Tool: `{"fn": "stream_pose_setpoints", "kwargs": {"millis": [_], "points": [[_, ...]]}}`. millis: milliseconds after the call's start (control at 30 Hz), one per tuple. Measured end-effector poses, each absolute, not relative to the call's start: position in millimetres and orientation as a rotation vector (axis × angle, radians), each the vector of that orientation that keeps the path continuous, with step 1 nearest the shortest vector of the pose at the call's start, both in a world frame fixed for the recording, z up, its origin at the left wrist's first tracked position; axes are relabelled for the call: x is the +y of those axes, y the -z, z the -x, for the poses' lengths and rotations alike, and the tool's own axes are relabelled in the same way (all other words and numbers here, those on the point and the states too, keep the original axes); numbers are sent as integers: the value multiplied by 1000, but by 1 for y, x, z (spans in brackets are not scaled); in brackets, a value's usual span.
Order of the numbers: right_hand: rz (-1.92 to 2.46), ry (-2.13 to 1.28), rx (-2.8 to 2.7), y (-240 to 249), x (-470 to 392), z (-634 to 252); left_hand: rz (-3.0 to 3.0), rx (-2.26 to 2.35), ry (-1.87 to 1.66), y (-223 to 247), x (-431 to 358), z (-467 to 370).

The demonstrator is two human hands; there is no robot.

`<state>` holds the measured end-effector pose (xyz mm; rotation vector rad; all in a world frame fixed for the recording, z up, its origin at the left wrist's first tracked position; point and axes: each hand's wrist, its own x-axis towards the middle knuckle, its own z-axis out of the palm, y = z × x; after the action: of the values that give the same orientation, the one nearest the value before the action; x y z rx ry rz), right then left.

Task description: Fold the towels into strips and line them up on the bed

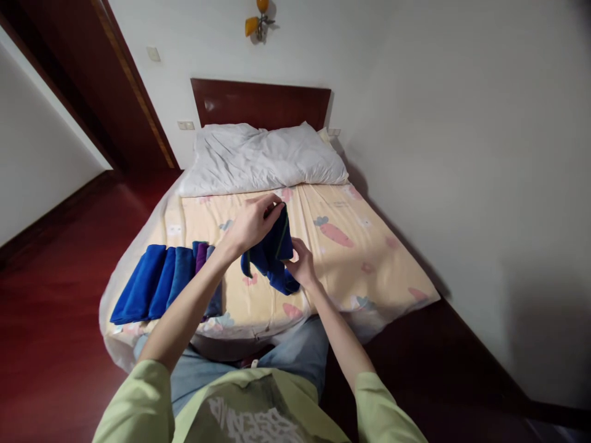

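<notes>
A dark blue cloth (272, 252) with a green stitched edge hangs bunched between my hands, above the bed. My left hand (256, 224) pinches its top corner, fingers closed. Lower and to the right, my right hand (301, 263) grips the cloth's side edge between thumb and fingers. Part of the cloth droops close to the sheet; whether it touches I cannot tell. To the left, several folded cloths (141, 283) lie side by side in a row, bright blue, grey-blue and purple. My left forearm covers part of that row.
The bed (332, 283) has a yellow sheet with carrot prints under a clear cover. A white pillow (268, 160) lies against the dark wooden headboard (261, 104). A wall (484, 184) runs along the right; dark red floor (55, 295) shows on the left.
</notes>
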<state>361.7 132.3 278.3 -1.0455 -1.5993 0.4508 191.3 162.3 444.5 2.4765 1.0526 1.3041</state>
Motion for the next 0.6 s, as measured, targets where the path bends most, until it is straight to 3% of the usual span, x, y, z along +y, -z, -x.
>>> {"fn": "stream_pose_setpoints", "kwargs": {"millis": [133,267,433,600], "points": [[1067,-618,-1328,-274,139,-363,-2535,1102,-1225,-442,173,-154],[1148,-478,-1169,-299,131,-366,-2602,1115,-1049,-430,177,-126],[1171,-375,-1495,-342,123,-348,-2628,701,-907,-405,159,-148],[1076,-440,-1637,-350,123,-345,-2603,647,-925,-391,159,-157]]}}
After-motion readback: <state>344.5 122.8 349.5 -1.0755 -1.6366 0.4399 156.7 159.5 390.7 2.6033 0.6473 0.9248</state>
